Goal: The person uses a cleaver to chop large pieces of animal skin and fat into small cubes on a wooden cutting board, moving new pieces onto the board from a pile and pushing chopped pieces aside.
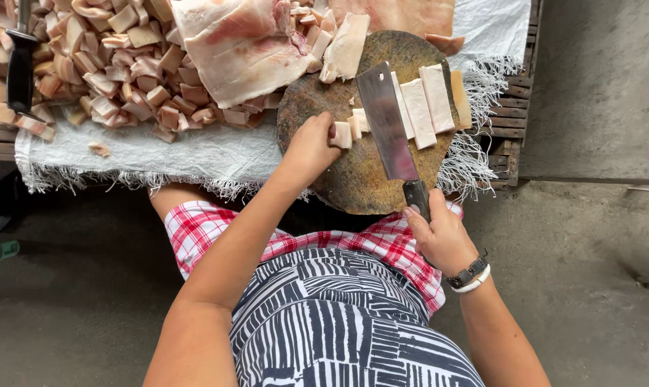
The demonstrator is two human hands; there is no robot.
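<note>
My right hand grips the dark handle of a cleaver, whose wide blade lies across a round, worn wooden chopping board. My left hand rests on the board's left side and pinches a small cut cube of pale pork fat beside the blade. To the right of the blade lie three long strips of pork fat side by side. A few small cut pieces sit against the blade near my left fingers.
A heap of cut fat cubes covers a white woven sack at the left. A large slab of pork skin lies behind the board. A black-handled knife lies at far left. Concrete floor lies below.
</note>
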